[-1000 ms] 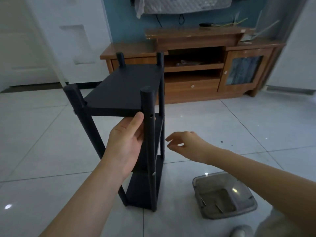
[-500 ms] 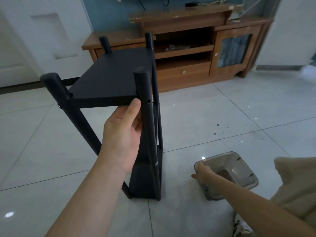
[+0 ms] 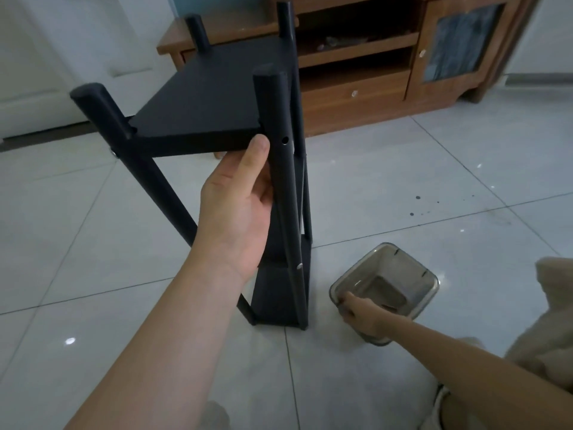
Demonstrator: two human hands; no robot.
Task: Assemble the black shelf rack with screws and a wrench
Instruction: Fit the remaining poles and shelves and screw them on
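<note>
We are gripping the rack [image 3: 210, 97] by its near post [image 3: 276, 119] with the left hand [image 3: 238, 206], thumb beside the post's open hole [image 3: 284, 139]. The rack is standing mid-frame on the floor [image 3: 403, 181]. The right hand [image 3: 359, 311] is resting on the tray [image 3: 412, 261] at its near corner, lower right (fingers hidden, so we cannot tell its grasp). A cabinet [image 3: 356, 88] is sitting behind, upper right.
</note>
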